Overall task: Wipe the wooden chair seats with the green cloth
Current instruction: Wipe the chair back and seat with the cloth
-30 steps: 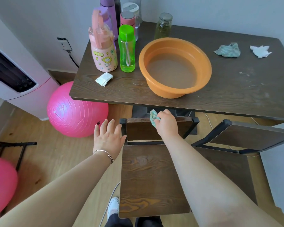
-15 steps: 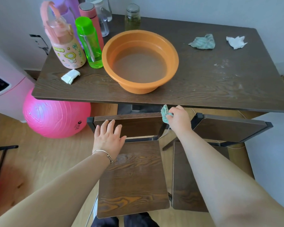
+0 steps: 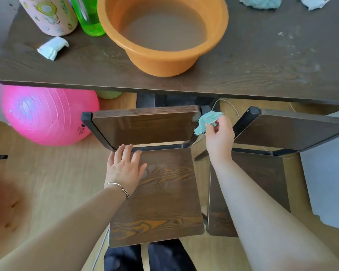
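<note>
Two dark wooden chairs stand side by side below the table. The left chair's seat (image 3: 164, 196) is in front of me, and its backrest (image 3: 147, 126) leans toward the table. My left hand (image 3: 123, 167) lies flat with spread fingers on the seat's back left corner. My right hand (image 3: 219, 137) pinches the crumpled green cloth (image 3: 207, 121) in the gap beside the left chair's right back post. The right chair's seat (image 3: 262, 182) is partly hidden by my right forearm.
An orange basin (image 3: 164, 61) of murky water sits on the dark table (image 3: 262, 71) near its front edge, with bottles (image 3: 90, 24) and a white tissue (image 3: 52, 48) to its left. Another crumpled cloth (image 3: 260, 1) lies at the far right. A pink ball (image 3: 47, 116) rests on the floor left.
The view has moved closer and lower over the chairs. My right hand has carried the cloth off the backrest's top to its right side. My left hand has come down onto the seat.
</note>
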`<state>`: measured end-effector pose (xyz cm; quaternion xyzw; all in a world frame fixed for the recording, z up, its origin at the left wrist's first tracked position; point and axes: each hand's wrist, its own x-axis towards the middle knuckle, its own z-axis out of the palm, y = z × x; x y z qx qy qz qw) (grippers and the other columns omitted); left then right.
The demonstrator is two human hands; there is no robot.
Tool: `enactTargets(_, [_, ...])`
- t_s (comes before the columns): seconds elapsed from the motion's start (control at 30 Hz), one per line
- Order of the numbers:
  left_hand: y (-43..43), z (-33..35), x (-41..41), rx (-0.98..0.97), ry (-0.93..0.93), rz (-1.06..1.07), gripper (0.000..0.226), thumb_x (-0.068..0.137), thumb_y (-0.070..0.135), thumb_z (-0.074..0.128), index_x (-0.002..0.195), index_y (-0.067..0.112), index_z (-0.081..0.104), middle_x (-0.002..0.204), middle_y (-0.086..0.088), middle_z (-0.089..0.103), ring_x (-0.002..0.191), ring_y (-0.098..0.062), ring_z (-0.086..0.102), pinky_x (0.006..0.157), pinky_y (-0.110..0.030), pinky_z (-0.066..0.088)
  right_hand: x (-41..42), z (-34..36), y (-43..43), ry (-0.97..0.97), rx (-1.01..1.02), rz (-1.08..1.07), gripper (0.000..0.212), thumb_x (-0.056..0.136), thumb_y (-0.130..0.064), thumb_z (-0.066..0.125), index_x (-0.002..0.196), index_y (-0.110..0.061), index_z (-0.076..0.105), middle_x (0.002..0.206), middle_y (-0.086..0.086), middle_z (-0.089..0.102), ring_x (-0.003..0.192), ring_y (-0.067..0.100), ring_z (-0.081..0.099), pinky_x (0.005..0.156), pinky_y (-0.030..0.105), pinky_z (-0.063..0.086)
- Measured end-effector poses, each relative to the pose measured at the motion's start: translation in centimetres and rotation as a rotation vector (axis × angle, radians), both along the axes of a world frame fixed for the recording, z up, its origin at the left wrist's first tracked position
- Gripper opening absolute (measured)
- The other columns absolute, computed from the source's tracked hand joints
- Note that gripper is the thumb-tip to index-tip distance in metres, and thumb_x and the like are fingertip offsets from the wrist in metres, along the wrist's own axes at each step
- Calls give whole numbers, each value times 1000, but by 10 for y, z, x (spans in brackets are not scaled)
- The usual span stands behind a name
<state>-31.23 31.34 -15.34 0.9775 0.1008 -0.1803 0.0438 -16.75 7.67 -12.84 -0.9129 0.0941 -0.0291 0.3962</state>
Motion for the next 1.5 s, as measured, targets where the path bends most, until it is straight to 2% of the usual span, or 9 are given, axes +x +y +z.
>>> enactTargets(0.2, [3,-69,-11,-53,13,45,55,97,53,32,143,24,39,155,-6,29,144,-30,19,119,-48,16,-20,-90,0,50,-57,-22,19,94,-21,62,110,-12,57,112,4,63,104,15,62,82,26,56])
enactTargets(0.37, [6,-121,-22,-106,-9,73,57,97,55,27,141,23,41,154,-5,30,144,-29,17,118,-49,18,-34,-158,5,152,-107,-46,19,94,-26,62,109,-14,58,113,3,64,105,18,63,79,24,53])
enactTargets(0.47, [6,-145,-26,-121,5,98,56,98,56,28,142,25,40,155,-5,29,146,-29,15,119,-49,16,-34,-189,15,262,-202,-43,21,95,-29,61,110,-15,60,117,5,65,104,20,64,63,12,44])
enactTargets(0.57, [9,-161,-30,-125,-3,107,55,99,55,30,143,25,40,155,-5,29,146,-29,14,119,-49,16,-25,-210,19,345,-337,-52,23,96,-26,58,113,-11,64,116,10,64,104,25,63,67,19,43])
enactTargets(0.87, [13,-167,-49,-106,35,75,54,99,55,31,143,25,39,154,-5,30,145,-29,16,118,-48,19,-44,-216,16,457,-527,189,13,92,-13,57,100,-11,68,97,9,64,89,27,60,71,32,53])
enactTargets(1.13, [12,-160,-77,-119,73,55,53,98,54,36,141,23,42,152,-7,32,144,-30,17,117,-48,20,-178,-221,34,393,-345,401,10,90,-7,56,99,-6,61,110,7,53,86,30,59,73,34,50])
enactTargets(1.27, [18,-161,-87,-136,72,91,53,98,54,36,142,25,41,152,-6,32,145,-29,16,117,-47,19,-191,-212,34,409,-256,359,24,93,-19,62,115,-11,60,121,2,50,98,19,59,77,18,40])
enactTargets(1.37, [25,-163,-89,-140,55,97,52,99,54,35,142,25,41,152,-5,32,145,-29,17,117,-48,19,-175,-214,34,393,-267,383,28,86,-31,70,105,-11,62,112,1,49,86,17,54,75,26,42])
enactTargets(1.5, [39,-163,-88,-134,45,109,51,99,52,36,141,24,42,151,-6,33,143,-31,18,116,-49,20,-133,-218,48,288,-290,228,11,90,-20,64,96,-10,66,106,4,53,89,20,58,80,32,52])
